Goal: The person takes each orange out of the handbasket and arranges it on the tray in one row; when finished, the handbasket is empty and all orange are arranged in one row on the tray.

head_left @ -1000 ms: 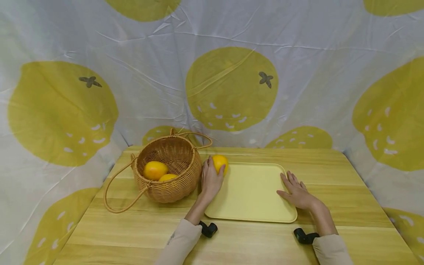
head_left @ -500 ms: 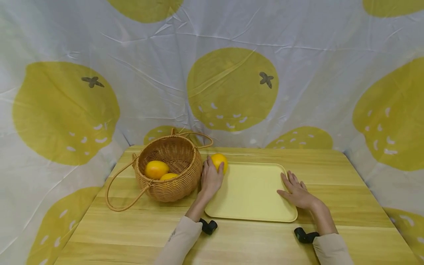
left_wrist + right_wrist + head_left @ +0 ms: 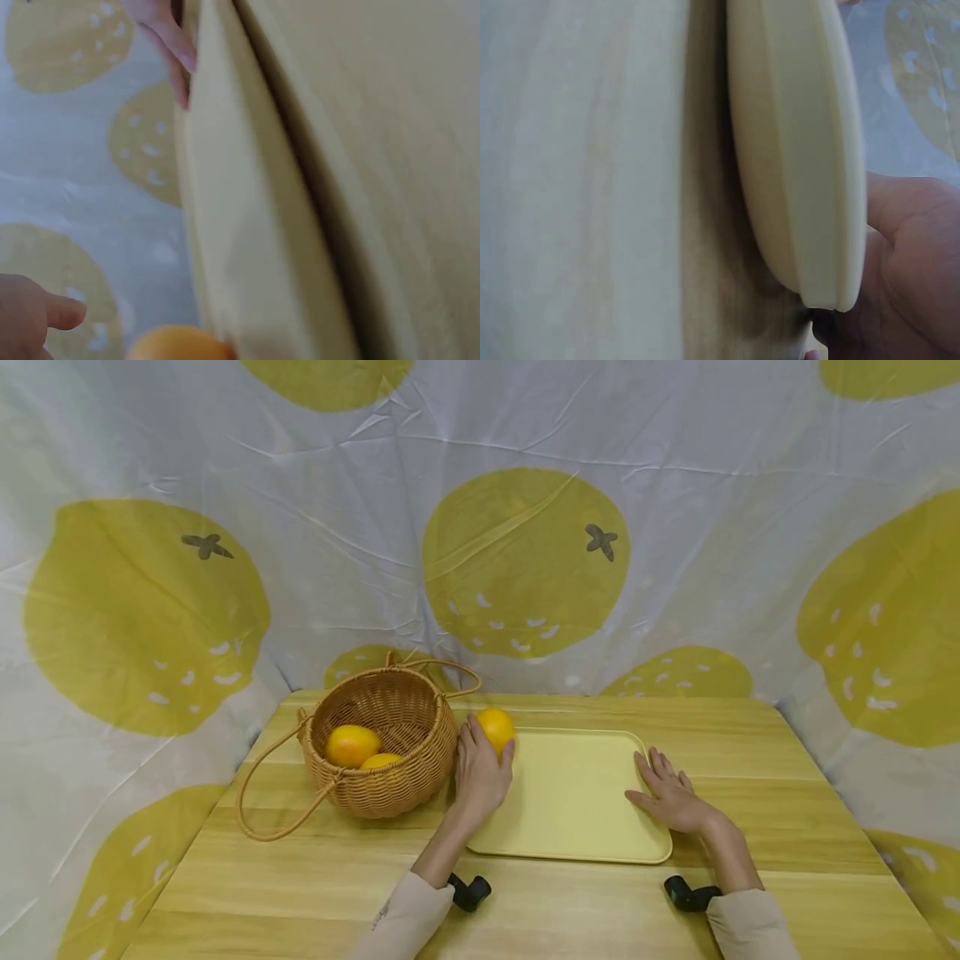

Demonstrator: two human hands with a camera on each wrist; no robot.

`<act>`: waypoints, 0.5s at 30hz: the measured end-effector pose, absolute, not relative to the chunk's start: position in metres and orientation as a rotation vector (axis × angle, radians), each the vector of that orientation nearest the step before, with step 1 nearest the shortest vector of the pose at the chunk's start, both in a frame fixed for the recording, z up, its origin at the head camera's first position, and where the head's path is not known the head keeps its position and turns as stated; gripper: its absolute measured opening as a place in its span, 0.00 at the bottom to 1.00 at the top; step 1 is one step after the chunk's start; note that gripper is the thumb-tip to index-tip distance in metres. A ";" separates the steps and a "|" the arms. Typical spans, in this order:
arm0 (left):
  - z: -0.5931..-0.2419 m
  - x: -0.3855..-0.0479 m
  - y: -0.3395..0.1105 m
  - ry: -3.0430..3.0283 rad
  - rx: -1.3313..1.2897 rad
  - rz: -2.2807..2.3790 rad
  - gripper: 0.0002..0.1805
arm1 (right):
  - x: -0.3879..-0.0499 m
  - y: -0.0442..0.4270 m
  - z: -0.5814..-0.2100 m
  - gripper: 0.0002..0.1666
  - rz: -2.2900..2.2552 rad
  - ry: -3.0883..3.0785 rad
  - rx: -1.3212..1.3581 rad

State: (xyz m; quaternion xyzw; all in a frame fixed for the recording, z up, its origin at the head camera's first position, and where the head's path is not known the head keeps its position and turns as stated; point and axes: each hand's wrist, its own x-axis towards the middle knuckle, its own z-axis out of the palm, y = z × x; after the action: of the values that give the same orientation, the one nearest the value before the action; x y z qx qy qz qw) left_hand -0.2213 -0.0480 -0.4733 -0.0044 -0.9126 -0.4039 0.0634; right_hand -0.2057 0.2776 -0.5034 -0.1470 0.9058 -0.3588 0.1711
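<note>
A yellow-orange, mango-like fruit lies at the far left corner of the pale yellow tray. My left hand is beside that fruit, its fingers along the left side and its thumb spread. In the left wrist view the thumb stands apart from the fruit; whether the fingertips still touch it is hidden. My right hand rests at the tray's right edge with fingers extended, holding nothing. Two similar fruits, one whole in view and one partly hidden, lie in the wicker basket.
The basket stands just left of my left hand, one looped handle hanging out to the left and another toward the back. Everything stands on a wooden table. A lemon-print curtain rises behind it.
My left hand has drawn slightly back toward me and its thumb has come away from the fruit, which stays at the tray's corner. My right hand has kept its place.
</note>
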 end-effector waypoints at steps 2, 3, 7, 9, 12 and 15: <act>-0.460 -0.211 -0.051 -2.761 -0.094 -1.193 0.44 | -0.206 0.277 -0.503 0.50 -1.016 2.572 -0.416; -0.452 -0.207 -0.053 -2.755 -0.132 -1.191 0.43 | -0.206 0.277 -0.503 0.50 -1.014 2.574 -0.415; -0.412 -0.196 -0.070 -2.720 -0.264 -1.211 0.33 | -0.206 0.278 -0.503 0.50 -1.017 2.575 -0.411; -0.389 -0.197 -0.085 -2.722 -0.281 -1.224 0.29 | -0.206 0.278 -0.504 0.50 -1.020 2.572 -0.411; -0.358 -0.208 -0.115 -2.760 -0.351 -1.225 0.22 | -0.205 0.278 -0.504 0.50 -1.032 2.567 -0.412; -0.335 -0.226 -0.149 -2.852 -0.481 -1.295 0.19 | -0.205 0.278 -0.504 0.50 -1.033 2.569 -0.406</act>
State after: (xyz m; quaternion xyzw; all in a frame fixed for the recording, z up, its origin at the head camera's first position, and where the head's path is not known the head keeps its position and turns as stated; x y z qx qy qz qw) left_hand -0.2265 -0.1486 -0.3348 -0.1518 -0.8999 -0.4087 -0.0139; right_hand -0.2047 0.2777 -0.5037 -0.1430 0.9045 -0.3638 0.1708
